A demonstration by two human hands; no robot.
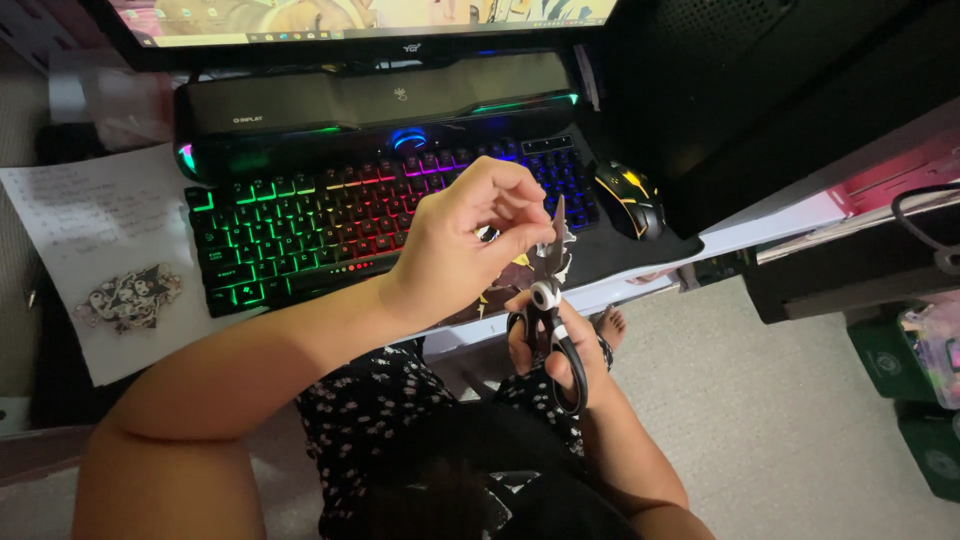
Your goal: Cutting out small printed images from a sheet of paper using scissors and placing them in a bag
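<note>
Black-handled scissors point(552, 320) stood nearly upright in my right hand point(556, 350), fingers gripping the loops, blades pointing far, toward the keyboard point(330, 215). My left hand point(465, 245) pinched a small cut-out sticker point(553, 258) at the blades, directly above the right hand. Farther left, a paper sheet point(95, 215) carried more stickers point(130, 297); a mouse point(630, 198) lay right.

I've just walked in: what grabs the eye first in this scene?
The keyboard glowing in rainbow colours at the top centre, with a lit mouse just to its right. In front of it, the right hand holds black scissors upright, while the left hand pinches a small cut-out at the blades. A paper sheet with cut-out figures lies at the left.
</note>
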